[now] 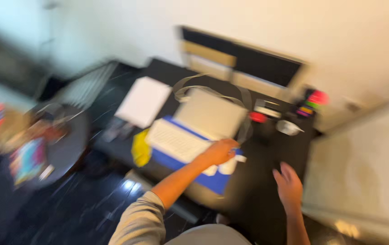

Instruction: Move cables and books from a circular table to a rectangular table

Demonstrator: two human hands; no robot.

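Two bare hands reach over a black desk (258, 181). Left hand (220, 152) rests at the near right corner of a pale open laptop (194, 127), touching small white paper pieces (228, 165); blur hides its grip. Right hand (289, 186) hovers right of the laptop, fingers loosely spread, holding nothing.

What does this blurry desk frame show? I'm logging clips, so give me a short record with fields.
setting: black desk against a pale wall
left hand: left hand on the right edge of a white keyboard, grip unclear from blur
right hand: right hand over bare desk, fingers spread, holding nothing
under keyboard: blue mat
nearby: white paper, yellow item, round side table
image quality: heavy motion blur
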